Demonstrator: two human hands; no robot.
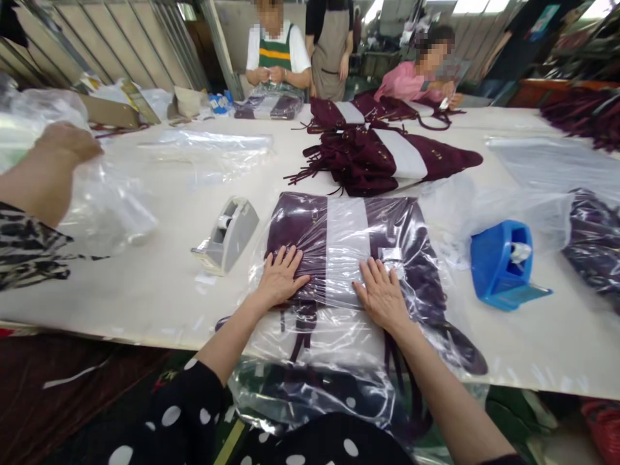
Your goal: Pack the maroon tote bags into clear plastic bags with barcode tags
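Observation:
A dark maroon bag [295, 219] lies flat in a clear plastic bag [339, 387] at the table's near edge, a white paper band [347, 226] round its middle. My left hand [282, 278] rests palm down with fingers spread on the plastic, left of the band. On the band's right side my right hand [382, 294] presses flat in the same way, just below a small white label [389, 254]. Straps show through the plastic below both hands, and its mouth hangs over the edge toward me.
A grey tape dispenser [237, 226] stands to the left, a blue one [501, 265] to the right. More maroon bags [363, 158] lie behind. At the far left a co-worker's hand [68, 145] is on clear plastic. Other people sit and stand across the table [169, 284].

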